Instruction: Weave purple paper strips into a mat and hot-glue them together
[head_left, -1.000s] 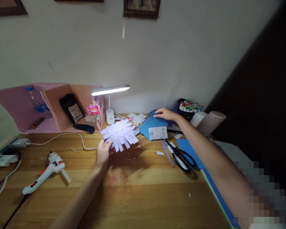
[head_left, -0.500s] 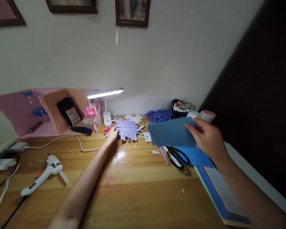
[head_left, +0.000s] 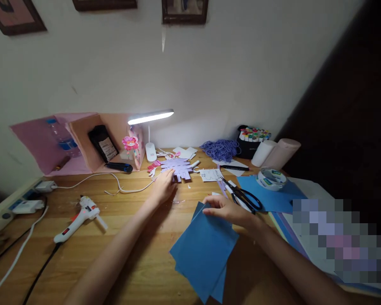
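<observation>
My right hand (head_left: 225, 208) pinches a few blue paper sheets (head_left: 206, 250) at their upper corner, and they hang fanned out above the near part of the table. At the back, my left hand (head_left: 163, 187) has its fingers closed at the lower left edge of a woven purple paper piece (head_left: 178, 166) with strip ends sticking out all round. Black-handled scissors (head_left: 246, 197) lie just beyond my right hand, near purple paper strips (head_left: 221, 187) and a white card with a drawing (head_left: 211, 175).
A hot glue gun (head_left: 78, 220) with its cord lies left. Behind stand a lit desk lamp (head_left: 150, 151), a pink box (head_left: 34, 148), purple yarn (head_left: 219, 150) and markers (head_left: 255, 134). Tape (head_left: 271, 180) sits on another blue sheet (head_left: 257, 199) at right, beside stacked papers.
My right hand has brought the blue sheets down and left, from beside the yarn to the near table. My left hand has shifted slightly right and nearer along the woven piece. The view has shifted.
</observation>
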Motion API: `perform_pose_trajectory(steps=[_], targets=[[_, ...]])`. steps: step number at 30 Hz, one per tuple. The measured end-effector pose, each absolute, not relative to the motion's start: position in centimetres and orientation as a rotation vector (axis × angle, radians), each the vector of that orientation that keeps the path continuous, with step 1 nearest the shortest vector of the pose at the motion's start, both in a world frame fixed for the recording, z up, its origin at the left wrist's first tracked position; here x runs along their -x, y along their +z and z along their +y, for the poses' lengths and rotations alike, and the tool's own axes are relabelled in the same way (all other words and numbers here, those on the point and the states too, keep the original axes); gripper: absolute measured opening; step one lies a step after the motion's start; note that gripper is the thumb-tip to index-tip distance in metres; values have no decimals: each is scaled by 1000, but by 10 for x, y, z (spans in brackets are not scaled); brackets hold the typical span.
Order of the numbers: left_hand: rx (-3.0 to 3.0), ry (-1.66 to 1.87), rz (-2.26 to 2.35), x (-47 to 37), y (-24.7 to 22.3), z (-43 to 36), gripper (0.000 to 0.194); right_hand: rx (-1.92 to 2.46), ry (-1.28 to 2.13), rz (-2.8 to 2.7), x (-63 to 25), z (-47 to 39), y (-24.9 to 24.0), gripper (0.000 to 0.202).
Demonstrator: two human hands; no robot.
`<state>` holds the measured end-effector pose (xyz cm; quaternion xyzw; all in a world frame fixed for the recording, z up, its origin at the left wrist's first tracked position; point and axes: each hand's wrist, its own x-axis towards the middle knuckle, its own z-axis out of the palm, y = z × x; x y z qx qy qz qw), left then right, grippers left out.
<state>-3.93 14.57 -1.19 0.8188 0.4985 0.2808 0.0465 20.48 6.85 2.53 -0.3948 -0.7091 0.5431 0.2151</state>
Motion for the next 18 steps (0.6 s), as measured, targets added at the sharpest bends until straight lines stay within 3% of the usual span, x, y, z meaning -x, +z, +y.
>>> perform_pose_trajectory(steps=[4, 9, 18], targets=[[-2589, 693, 1497, 34, -21, 173, 30, 1109, 1566, -1799, -204, 61, 12, 35], [-2593, 584, 1514, 29, -25, 183, 29, 1145, 1619, -1660, -214, 60, 10, 37], [-2463, 685, 1469, 35, -3, 126, 18, 1229, 1611, -2034, -228, 57, 17, 32]])
